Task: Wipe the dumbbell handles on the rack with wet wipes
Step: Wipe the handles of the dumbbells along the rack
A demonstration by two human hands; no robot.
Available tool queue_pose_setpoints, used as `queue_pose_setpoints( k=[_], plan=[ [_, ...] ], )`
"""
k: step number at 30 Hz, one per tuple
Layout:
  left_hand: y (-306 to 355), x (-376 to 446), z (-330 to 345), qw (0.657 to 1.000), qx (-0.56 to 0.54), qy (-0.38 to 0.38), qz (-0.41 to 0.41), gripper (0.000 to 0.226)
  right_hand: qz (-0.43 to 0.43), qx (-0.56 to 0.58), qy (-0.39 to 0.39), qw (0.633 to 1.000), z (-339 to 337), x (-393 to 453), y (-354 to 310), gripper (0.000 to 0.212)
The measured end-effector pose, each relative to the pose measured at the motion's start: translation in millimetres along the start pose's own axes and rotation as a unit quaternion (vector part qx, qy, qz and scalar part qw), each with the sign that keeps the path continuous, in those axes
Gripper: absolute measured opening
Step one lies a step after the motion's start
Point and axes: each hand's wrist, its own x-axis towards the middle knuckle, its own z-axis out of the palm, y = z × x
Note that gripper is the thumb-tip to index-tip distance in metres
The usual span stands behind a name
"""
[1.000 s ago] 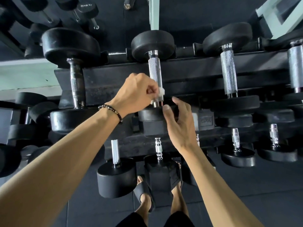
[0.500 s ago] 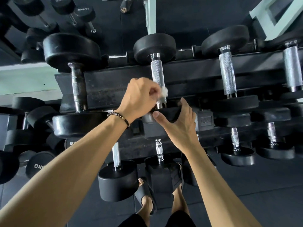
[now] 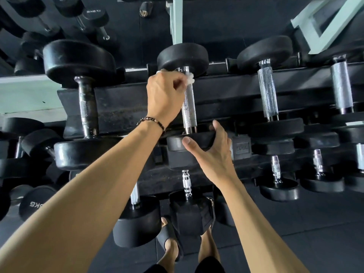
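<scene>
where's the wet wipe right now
In the head view the wet wipe is pinched in the left hand at the far end of the middle dumbbell's handle, just below its far weight.

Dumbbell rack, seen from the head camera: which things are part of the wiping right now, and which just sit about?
In use:
- wet wipe, gripped by the left hand
- knurled handle being wiped
- near weight head, held by the right hand

Just sitting:
- dark-handled dumbbell
- right neighbour dumbbell
- lower-tier dumbbells
- sandals
</scene>
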Motion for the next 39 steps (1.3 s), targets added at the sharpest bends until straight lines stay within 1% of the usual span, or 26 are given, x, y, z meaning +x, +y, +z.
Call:
queue_pose_setpoints(
  k=[3,4,5,9,10,11,12,15,16,17,20,21,22,23,25,26,27,28,29,31,32,33,34,37,38,39],
  plan=[
    [-4.4,-18.3,-4.0,0.996,0.002,-0.086,-0.008,0.035,-0.005,-0.002,0.004,1.0,0.6,-0.8,1.0,0.12],
    [-5.3,-21.5,-5.2,0.995,0.0,-0.101,-0.012,0.035,-0.009,-0.002,0.005,1.0,0.7,-0.9,1.0,0.12],
    [-4.7,-19.3,-5.2,0.995,-0.007,-0.095,-0.019,0.034,-0.011,-0.002,0.004,1.0,0.5,-0.7,0.4,0.12],
    [7.7,9.5,7.9,0.995,-0.033,0.046,-0.084,0.014,-0.012,-0.009,-0.006,1.0,-1.6,1.4,0.0,0.12],
    [10.0,9.7,10.4,0.992,-0.03,0.068,-0.099,0.015,-0.012,-0.01,-0.007,1.0,-2.0,1.7,0.2,0.121],
    [10.4,5.6,11.1,0.992,-0.02,0.068,-0.105,0.016,-0.011,-0.011,-0.007,1.0,-1.8,1.4,0.7,0.122],
    [8.7,-1.8,9.1,0.994,-0.013,0.047,-0.103,0.016,-0.012,-0.013,-0.007,1.0,-1.4,1.5,1.2,0.125],
    [3.7,-27.0,-4.8,0.995,-0.013,-0.052,-0.082,0.02,-0.018,-0.017,0.004,1.0,-0.2,2.3,3.3,0.124],
    [3.3,-28.4,-7.2,0.993,-0.031,-0.068,-0.087,0.017,-0.019,-0.016,0.005,1.0,-0.5,3.0,3.4,0.123],
    [4.8,-24.8,-7.0,0.991,-0.057,-0.057,-0.107,0.012,-0.018,-0.016,0.004,1.0,-1.0,3.2,3.7,0.123],
    [4.4,2.7,6.4,0.969,-0.135,0.043,-0.201,0.008,-0.015,-0.008,-0.018,1.0,-3.8,2.6,3.7,0.122],
    [3.0,8.9,10.4,0.959,-0.16,0.06,-0.226,0.007,-0.012,-0.005,-0.023,1.0,-4.6,3.1,4.3,0.121],
    [-0.7,9.7,12.6,0.953,-0.173,0.058,-0.24,0.006,-0.012,-0.005,-0.023,1.0,-4.7,3.8,4.8,0.122],
    [-4.6,4.9,10.8,0.952,-0.179,0.035,-0.245,0.005,-0.016,-0.006,-0.016,1.0,-4.0,4.3,5.7,0.122],
    [-13.1,-14.6,3.3,0.955,-0.182,-0.046,-0.231,0.006,-0.023,-0.005,0.0,1.0,-2.1,4.6,7.0,0.12],
    [-14.1,-24.2,-1.4,0.957,-0.178,-0.079,-0.216,0.012,-0.023,-0.003,0.003,1.0,-1.4,4.7,7.3,0.12],
    [-14.2,-28.6,-3.9,0.961,-0.168,-0.091,-0.201,0.018,-0.022,-0.002,0.005,1.0,-0.8,4.9,7.7,0.119],
    [-12.8,-26.4,-3.3,0.966,-0.157,-0.077,-0.192,0.023,-0.021,-0.003,0.006,1.0,-0.6,5.0,7.8,0.119],
    [-11.7,-18.8,-0.1,0.968,-0.153,-0.039,-0.195,0.025,-0.023,-0.005,0.005,1.0,-0.7,5.2,8.4,0.119],
    [-6.2,-1.7,4.8,0.962,-0.164,0.033,-0.215,0.024,-0.02,-0.008,0.0,1.0,-1.9,5.8,9.0,0.12],
    [-5.7,2.2,6.2,0.96,-0.17,0.045,-0.219,0.025,-0.018,-0.007,-0.002,1.0,-2.4,6.5,8.9,0.12],
    [-6.4,0.2,5.4,0.962,-0.17,0.032,-0.213,0.027,-0.017,-0.005,-0.001,1.0,-2.5,7.2,9.3,0.12],
    [-7.7,-7.0,2.2,0.968,-0.161,-0.001,-0.195,0.028,-0.017,-0.001,0.001,1.0,-2.5,7.3,9.7,0.119],
    [-9.2,-43.1,-15.6,0.977,-0.085,-0.148,-0.129,0.024,-0.018,0.012,0.009,1.0,-0.7,6.3,9.5,0.117],
    [-7.6,-51.0,-18.8,0.974,-0.068,-0.18,-0.119,0.021,-0.017,0.014,0.01,1.0,-0.5,5.9,9.1,0.117],
    [-7.3,-52.9,-18.4,0.975,-0.062,-0.184,-0.113,0.016,-0.015,0.015,0.01,1.0,-0.8,5.5,8.7,0.117]
  ],
)
